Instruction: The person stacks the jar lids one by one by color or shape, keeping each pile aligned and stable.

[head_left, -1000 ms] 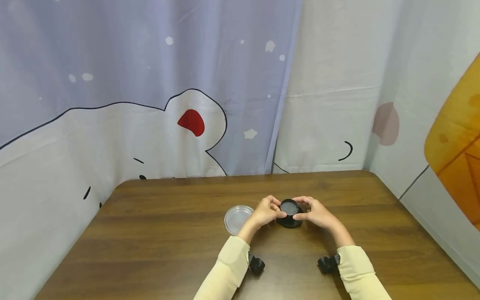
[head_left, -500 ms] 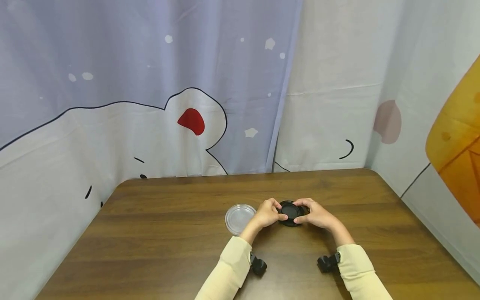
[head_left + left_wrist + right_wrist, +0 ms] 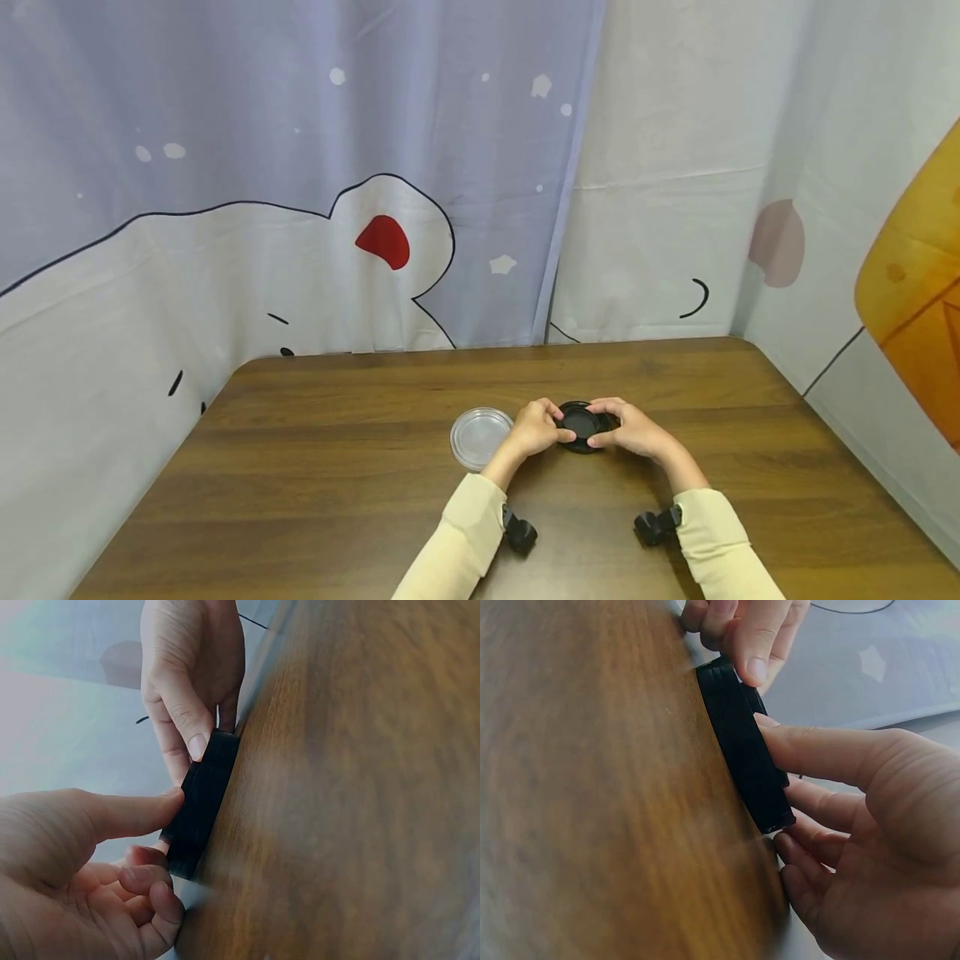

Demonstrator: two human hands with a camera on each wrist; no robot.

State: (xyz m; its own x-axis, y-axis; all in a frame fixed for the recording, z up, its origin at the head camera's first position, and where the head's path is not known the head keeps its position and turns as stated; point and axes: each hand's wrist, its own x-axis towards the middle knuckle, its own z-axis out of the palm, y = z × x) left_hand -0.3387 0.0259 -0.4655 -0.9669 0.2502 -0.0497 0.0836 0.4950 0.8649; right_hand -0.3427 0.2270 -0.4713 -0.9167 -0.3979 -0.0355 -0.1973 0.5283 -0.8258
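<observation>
A small black disc with a raised rim (image 3: 581,425) lies flat on a wider, low black round base (image 3: 576,449) on the table. From the left, my left hand (image 3: 534,429) holds the small disc, its thumb against the edge. My right hand (image 3: 632,428) grips the opposite side in the same way, thumb nearer me and fingers on the far side. Seen side-on in the left wrist view, the black base (image 3: 202,810) sits on the wood with the narrower disc stepped on top. Just left of my left hand lies a clear round plastic lid (image 3: 480,437).
The brown wooden table (image 3: 315,475) reaches back to a printed curtain (image 3: 480,167) hanging behind it. Black wrist cameras, one at the left cuff (image 3: 520,533) and one at the right (image 3: 651,528), stick out inward over the table.
The small black disc was tilted up above the base a second ago. Both hands have lowered it flat onto the base and keep hold of it. The clear lid has stayed in place.
</observation>
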